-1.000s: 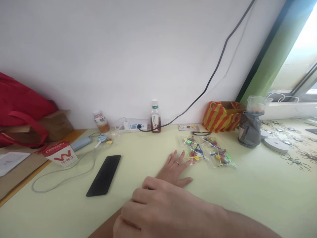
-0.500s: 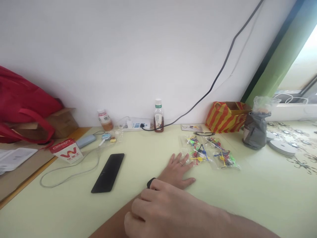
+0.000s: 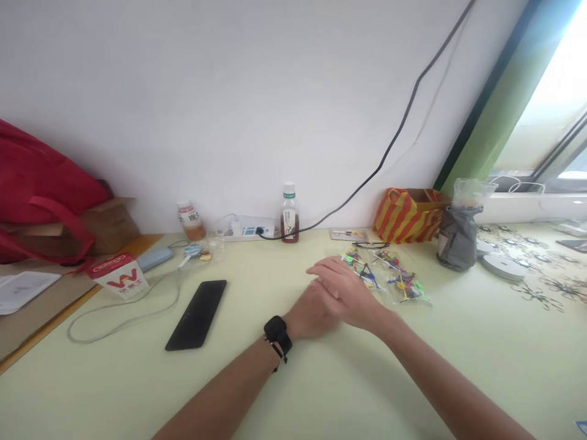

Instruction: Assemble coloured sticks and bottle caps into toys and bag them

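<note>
My left hand rests low over the pale green table, with a black watch and a dark bracelet on its wrist. Across the back of it lies my right hand, fingers stretched out toward the left and holding nothing I can see. The fingers of my left hand are mostly hidden beneath it. Just beyond both hands are clear plastic packets of small colourful plastic pieces, one of them partly covered by my right hand. A black phone lies left of my hands.
Along the wall stand a pink-labelled bottle, a power strip, a brown-drink bottle and a striped bag. A grey bag is at the right. A red-and-white box and red bag are left.
My right hand has moved forward from my left wrist onto the back of my left hand, uncovering the watch. My left hand's spread fingers are now mostly hidden. The view has shifted slightly right.
</note>
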The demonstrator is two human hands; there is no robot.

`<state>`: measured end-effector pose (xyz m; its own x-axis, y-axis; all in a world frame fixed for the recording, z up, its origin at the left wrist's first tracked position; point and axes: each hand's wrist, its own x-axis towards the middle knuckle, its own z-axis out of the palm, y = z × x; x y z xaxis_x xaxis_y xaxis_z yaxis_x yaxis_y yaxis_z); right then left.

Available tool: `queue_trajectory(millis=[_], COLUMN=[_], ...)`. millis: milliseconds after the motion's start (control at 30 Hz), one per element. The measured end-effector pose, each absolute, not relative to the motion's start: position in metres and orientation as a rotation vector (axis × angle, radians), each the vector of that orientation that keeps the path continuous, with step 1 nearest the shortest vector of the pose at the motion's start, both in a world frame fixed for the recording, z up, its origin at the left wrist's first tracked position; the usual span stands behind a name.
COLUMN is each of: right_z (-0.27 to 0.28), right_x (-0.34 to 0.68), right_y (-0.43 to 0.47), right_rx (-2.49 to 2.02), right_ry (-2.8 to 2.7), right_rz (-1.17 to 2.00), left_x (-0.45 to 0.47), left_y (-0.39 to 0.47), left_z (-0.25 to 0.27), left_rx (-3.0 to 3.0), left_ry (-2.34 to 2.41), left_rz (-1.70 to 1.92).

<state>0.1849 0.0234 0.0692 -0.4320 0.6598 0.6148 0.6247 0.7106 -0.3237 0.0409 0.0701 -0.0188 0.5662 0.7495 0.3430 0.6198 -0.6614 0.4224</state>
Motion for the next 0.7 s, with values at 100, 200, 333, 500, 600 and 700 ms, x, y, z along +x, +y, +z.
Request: queue_trajectory(millis=[100,200,333,500,600,700], right_z=[0.016,-0.012,-0.021,-0.03,-0.031,-0.024], right_x=[0.215,0.231,0.241,0.266,0.281,0.281], right_y=[0.041,0.059,0.078,0.076,0.072,0.072], right_rx=[-1.244,-1.52,-1.779,-1.872,-1.882,-1.896], right_ry=[-2.156,-2.208,-2.188,-2.209,-2.209,-2.179], right_rz=[-0.057,-0.198,-0.136,-0.098,-0.12,-0.178], left_x=[0.02,0.002,-0.019,-0.048,-0.055,-0.053], left_y=[0.081,0.092,0.098,0.092,0.089,0.088], left_z=[-0.013,-0.013,-0.014,-0.014,-0.015,-0.015], left_rx=[2.682,2.665,2.667,2.637,2.62,2.606], left_ry=[0.928,1.048,1.112,1.28,1.311,1.322], left_rz=[0.519,0.392,0.38,0.396,0.39,0.385])
